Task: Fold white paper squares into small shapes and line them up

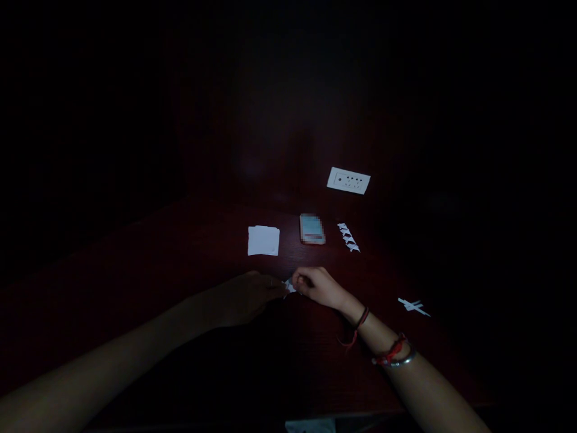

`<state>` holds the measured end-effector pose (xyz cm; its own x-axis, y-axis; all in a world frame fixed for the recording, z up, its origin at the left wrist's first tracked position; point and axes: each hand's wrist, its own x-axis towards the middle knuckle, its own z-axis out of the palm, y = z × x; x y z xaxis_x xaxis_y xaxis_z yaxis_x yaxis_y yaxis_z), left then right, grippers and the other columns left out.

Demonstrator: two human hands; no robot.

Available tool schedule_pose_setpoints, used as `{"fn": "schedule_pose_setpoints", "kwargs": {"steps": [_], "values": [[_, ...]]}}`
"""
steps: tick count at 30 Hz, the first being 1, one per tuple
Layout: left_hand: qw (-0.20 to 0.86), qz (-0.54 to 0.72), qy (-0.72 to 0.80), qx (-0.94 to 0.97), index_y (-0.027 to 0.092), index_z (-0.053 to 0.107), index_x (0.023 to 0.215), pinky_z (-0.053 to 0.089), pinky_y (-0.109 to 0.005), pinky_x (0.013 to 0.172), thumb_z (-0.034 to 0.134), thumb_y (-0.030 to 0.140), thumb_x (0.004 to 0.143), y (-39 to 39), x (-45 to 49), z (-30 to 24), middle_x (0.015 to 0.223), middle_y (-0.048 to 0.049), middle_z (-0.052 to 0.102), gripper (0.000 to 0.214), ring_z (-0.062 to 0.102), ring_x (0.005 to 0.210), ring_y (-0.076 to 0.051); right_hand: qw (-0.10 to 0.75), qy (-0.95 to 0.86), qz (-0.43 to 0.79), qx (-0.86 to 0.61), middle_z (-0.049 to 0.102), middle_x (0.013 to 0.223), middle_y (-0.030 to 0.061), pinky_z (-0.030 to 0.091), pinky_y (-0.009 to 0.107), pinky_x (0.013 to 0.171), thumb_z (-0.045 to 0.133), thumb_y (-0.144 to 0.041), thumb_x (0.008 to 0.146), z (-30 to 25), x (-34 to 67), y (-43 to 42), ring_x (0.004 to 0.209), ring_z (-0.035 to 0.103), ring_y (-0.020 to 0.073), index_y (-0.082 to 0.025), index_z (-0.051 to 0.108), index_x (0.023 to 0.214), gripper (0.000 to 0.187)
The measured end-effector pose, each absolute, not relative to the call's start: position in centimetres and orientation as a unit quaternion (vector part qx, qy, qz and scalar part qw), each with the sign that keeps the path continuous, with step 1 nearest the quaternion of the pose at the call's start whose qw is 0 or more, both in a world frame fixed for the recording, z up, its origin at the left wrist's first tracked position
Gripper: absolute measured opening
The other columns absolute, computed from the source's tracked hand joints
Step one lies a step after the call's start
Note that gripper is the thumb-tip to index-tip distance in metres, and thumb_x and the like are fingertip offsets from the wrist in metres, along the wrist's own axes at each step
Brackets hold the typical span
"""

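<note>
Between my two hands is a small piece of white paper point(291, 286), partly covered by fingers; its exact shape is hard to make out. My left hand point(250, 296) lies in shadow, its closed fingertips on the paper's left side. From the right, my right hand point(321, 285) pinches the same paper with curled fingers. Beyond them a stack of white paper squares point(264, 241) rests on the dark red table. Right of the stack lies a blurred phone-like object point(312, 229), and past it a row of folded white paper pieces point(348, 237).
Thin white paper strips point(413, 306) lie crossed on the right of the table point(180, 258). A white socket panel point(348, 180) is on the wall behind. Something pale point(310, 426) shows below the front edge. The surroundings are very dark.
</note>
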<state>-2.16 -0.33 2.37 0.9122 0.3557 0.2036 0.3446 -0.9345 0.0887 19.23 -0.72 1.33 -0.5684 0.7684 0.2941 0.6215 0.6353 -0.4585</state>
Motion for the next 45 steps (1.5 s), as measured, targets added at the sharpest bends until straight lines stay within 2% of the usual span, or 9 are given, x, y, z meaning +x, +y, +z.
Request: {"fn": "schedule_pose_setpoints", "kwargs": {"steps": [4, 9, 19, 23, 27, 30, 36, 42, 45], "values": [[0.019, 0.106, 0.177, 0.978, 0.023, 0.044, 0.115, 0.030, -0.031, 0.087, 0.039, 0.008, 0.078, -0.1, -2.1, 2.1, 0.118, -0.0010, 0.046, 0.040, 0.042, 0.106, -0.018, 0.229, -0.894, 0.115, -0.367, 0.057, 0.077, 0.0019, 0.038, 0.017, 0.065, 0.043, -0.008, 0.076, 1.6, 19.7, -1.3, 0.070, 0.050, 0.0087, -0.015, 0.059, 0.084, 0.020], [0.024, 0.111, 0.190, 0.975, 0.025, 0.046, 0.112, 0.031, -0.031, 0.086, 0.041, 0.006, 0.075, -0.1, -1.7, 2.0, 0.116, 0.0003, 0.046, 0.042, 0.043, 0.104, -0.018, 0.164, -0.923, 0.052, -0.345, 0.055, 0.092, 0.0046, 0.040, 0.018, 0.071, 0.041, -0.010, 0.079, 1.9, 20.7, -2.3, 0.080, 0.052, 0.0102, -0.018, 0.059, 0.094, 0.025], [0.036, 0.116, 0.212, 0.970, 0.026, 0.049, 0.109, 0.030, -0.033, 0.088, 0.042, 0.006, 0.075, -0.2, -2.1, 2.0, 0.118, 0.0011, 0.045, 0.040, 0.041, 0.105, -0.017, 0.125, -0.928, 0.039, -0.350, 0.057, 0.092, 0.0039, 0.040, 0.020, 0.076, 0.043, -0.008, 0.075, 2.8, 21.4, -3.0, 0.083, 0.054, 0.0118, -0.016, 0.061, 0.091, 0.026], [0.040, 0.113, 0.210, 0.970, 0.027, 0.048, 0.110, 0.030, -0.032, 0.089, 0.043, 0.007, 0.075, -0.6, -2.1, 2.5, 0.117, 0.0008, 0.045, 0.041, 0.039, 0.107, -0.017, 0.199, -0.906, 0.074, -0.366, 0.057, 0.091, 0.0025, 0.040, 0.020, 0.074, 0.042, -0.008, 0.075, 2.7, 21.3, -2.6, 0.080, 0.053, 0.0104, -0.018, 0.061, 0.093, 0.028], [0.038, 0.112, 0.207, 0.971, 0.027, 0.049, 0.109, 0.030, -0.032, 0.088, 0.042, 0.009, 0.077, -1.1, -1.9, 2.9, 0.116, 0.0006, 0.045, 0.037, 0.040, 0.106, -0.017, 0.295, -0.843, 0.100, -0.438, 0.056, 0.089, 0.0054, 0.040, 0.024, 0.074, 0.046, -0.018, 0.077, 2.1, 20.7, -1.3, 0.081, 0.052, 0.0121, -0.015, 0.058, 0.098, 0.025], [0.040, 0.108, 0.208, 0.971, 0.028, 0.048, 0.110, 0.030, -0.032, 0.087, 0.042, 0.008, 0.076, -1.2, -1.7, 3.0, 0.116, 0.0009, 0.045, 0.041, 0.041, 0.105, -0.017, 0.281, -0.830, 0.141, -0.461, 0.056, 0.083, 0.0051, 0.040, 0.024, 0.071, 0.052, -0.023, 0.074, 1.7, 20.0, -0.6, 0.076, 0.051, 0.0123, -0.015, 0.062, 0.089, 0.020], [0.039, 0.098, 0.204, 0.973, 0.027, 0.048, 0.111, 0.031, -0.031, 0.087, 0.042, 0.005, 0.074, -1.3, -1.2, 3.0, 0.114, 0.0002, 0.047, 0.043, 0.042, 0.104, -0.017, 0.281, -0.800, 0.230, -0.478, 0.055, 0.071, 0.0013, 0.040, 0.021, 0.061, 0.057, -0.017, 0.067, 1.2, 19.3, -0.2, 0.065, 0.049, 0.0091, -0.014, 0.061, 0.071, 0.007], [0.040, 0.107, 0.204, 0.972, 0.026, 0.048, 0.111, 0.032, -0.030, 0.087, 0.042, 0.006, 0.075, -1.5, -1.0, 3.0, 0.114, 0.0002, 0.047, 0.042, 0.041, 0.104, -0.017, 0.317, -0.713, 0.367, -0.507, 0.056, 0.069, 0.0003, 0.041, 0.020, 0.056, 0.057, -0.010, 0.062, 0.8, 18.9, 0.1, 0.059, 0.049, 0.0079, -0.012, 0.058, 0.083, 0.021], [0.044, 0.110, 0.204, 0.972, 0.027, 0.048, 0.111, 0.032, -0.029, 0.087, 0.043, 0.006, 0.075, -1.3, -1.0, 2.7, 0.114, 0.0013, 0.047, 0.041, 0.041, 0.105, -0.017, 0.302, -0.700, 0.394, -0.513, 0.056, 0.067, 0.0008, 0.042, 0.021, 0.057, 0.055, -0.009, 0.064, 0.8, 18.7, 0.0, 0.059, 0.050, 0.0086, -0.011, 0.058, 0.087, 0.023]]}}
